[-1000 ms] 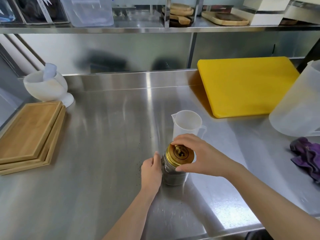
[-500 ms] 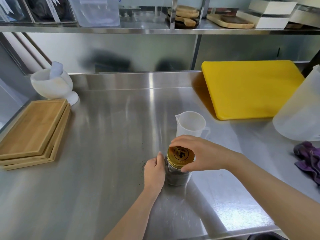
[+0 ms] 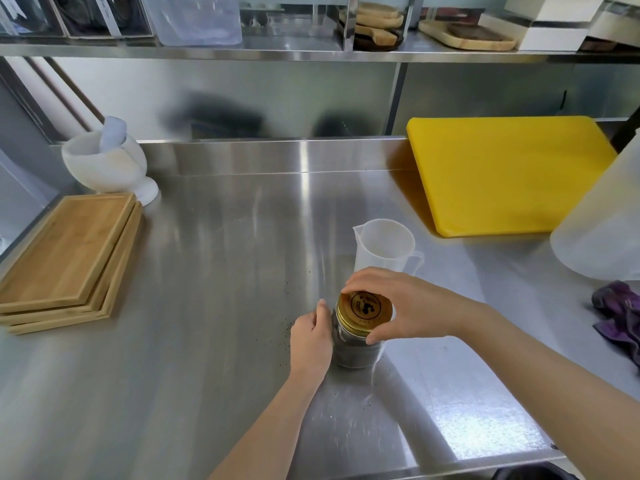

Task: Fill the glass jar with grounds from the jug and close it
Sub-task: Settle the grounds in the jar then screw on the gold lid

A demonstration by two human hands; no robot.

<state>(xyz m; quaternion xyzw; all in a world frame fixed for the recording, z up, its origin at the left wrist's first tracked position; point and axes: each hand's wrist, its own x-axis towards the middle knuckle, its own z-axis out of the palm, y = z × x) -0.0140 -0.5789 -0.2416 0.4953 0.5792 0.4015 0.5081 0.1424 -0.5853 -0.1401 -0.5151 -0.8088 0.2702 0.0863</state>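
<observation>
A glass jar [image 3: 358, 353] with dark grounds inside stands upright on the steel counter, near the front middle. A gold lid [image 3: 365, 310] with a black logo sits on its mouth. My left hand [image 3: 310, 336] wraps the jar's left side. My right hand [image 3: 407, 304] grips the lid's rim from the right, fingers over the far edge and thumb at the near edge. Just behind the jar stands a small translucent plastic jug [image 3: 382, 249], upright; no grounds show inside it.
Stacked wooden boards [image 3: 65, 258] lie at the left, a white mortar and pestle [image 3: 107, 161] behind them. A yellow cutting board [image 3: 509, 171] leans at the back right, with a large translucent container [image 3: 602, 223] and purple cloth [image 3: 620, 313] at the right edge. Spilled dark grains dot the counter left of the jar.
The lid went from tilted on the jar's mouth to sitting flatter on it. My right hand's grip has shifted around the rim. My left hand stays on the jar.
</observation>
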